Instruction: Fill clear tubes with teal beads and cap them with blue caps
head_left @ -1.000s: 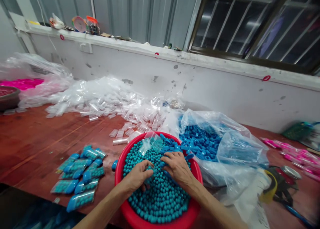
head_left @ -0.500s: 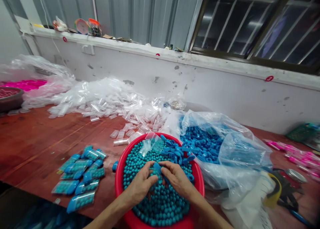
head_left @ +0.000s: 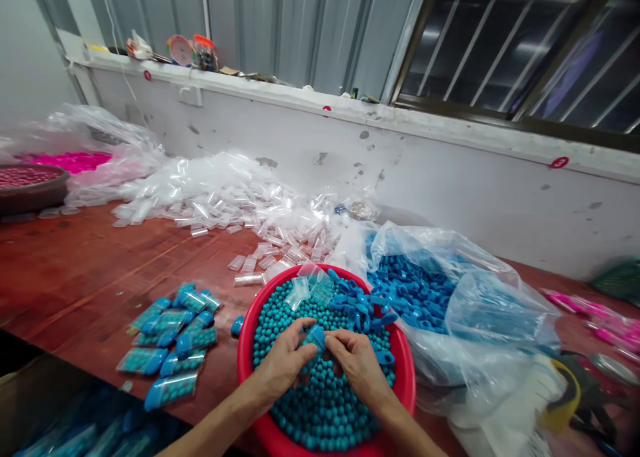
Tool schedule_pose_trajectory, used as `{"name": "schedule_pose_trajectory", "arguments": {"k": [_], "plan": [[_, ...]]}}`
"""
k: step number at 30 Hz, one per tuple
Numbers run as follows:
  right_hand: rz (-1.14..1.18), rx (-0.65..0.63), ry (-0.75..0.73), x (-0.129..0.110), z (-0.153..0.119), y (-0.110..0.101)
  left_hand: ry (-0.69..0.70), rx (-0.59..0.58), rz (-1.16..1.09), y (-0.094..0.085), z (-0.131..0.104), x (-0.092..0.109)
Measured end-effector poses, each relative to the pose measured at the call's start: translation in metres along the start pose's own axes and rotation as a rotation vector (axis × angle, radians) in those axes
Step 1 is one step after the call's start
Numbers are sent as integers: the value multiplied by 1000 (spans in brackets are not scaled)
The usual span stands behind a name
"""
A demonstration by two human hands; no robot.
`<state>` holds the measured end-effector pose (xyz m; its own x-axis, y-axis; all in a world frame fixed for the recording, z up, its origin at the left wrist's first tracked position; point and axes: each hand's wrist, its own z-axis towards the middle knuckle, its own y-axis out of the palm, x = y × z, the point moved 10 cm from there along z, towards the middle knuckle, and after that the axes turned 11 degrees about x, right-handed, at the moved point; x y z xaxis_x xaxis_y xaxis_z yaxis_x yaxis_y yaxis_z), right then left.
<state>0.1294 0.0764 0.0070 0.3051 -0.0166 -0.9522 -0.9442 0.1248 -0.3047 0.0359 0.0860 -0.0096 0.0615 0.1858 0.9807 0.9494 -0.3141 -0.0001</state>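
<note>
Over a red basin (head_left: 245, 350) of turquoise beads (head_left: 325, 410), my left hand (head_left: 285, 360) is closed around a small clear plastic case. A blue cap (head_left: 316, 337) shows at the case's end. My right hand (head_left: 357, 364) pinches at the edge of this cap, its fingertips close to those of my left. Fingers partly hide the case, and how firmly the cap sits I cannot tell. Loose blue caps (head_left: 357, 307) and clear cases (head_left: 299, 292) lie on the beads at the basin's far side.
Left of the basin lie several filled, blue-capped cases (head_left: 170, 330) on the red table (head_left: 90, 264). Clear cases (head_left: 240, 197) are heaped along the wall. On the right, a plastic bag (head_left: 480, 310) holds blue caps. A brown bowl (head_left: 55, 190) stands far left.
The view has shifted slightly, so the scene sits further right. My right fingers have moved a little on the blue cap, which now shows more of its side. My left hand keeps its hold.
</note>
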Motion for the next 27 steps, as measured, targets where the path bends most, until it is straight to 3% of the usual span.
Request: {"name": "schedule_pose_trajectory", "arguments": {"k": [4,7,11,16,21,23,27], "plan": [[-74,-3,-117,-17,-5,-1,-10,-23,11,2,-2,-2],[-179,-50,-269,-33,-11,5,58,23,27,-1,-1,2],[-256,-9,-400,-44,-11,4,90,88,25,-8,-1,7],[-179,-63,-256,-27,-6,10,-9,31,13,-2,-1,-1],[-261,41,-362,-39,-20,11,66,112,30,-11,1,3],[-243,5,-358,-41,-20,10,44,88,16,-9,2,2],[-60,-148,-98,-23,0,0,18,14,-24,-2,3,3]]}}
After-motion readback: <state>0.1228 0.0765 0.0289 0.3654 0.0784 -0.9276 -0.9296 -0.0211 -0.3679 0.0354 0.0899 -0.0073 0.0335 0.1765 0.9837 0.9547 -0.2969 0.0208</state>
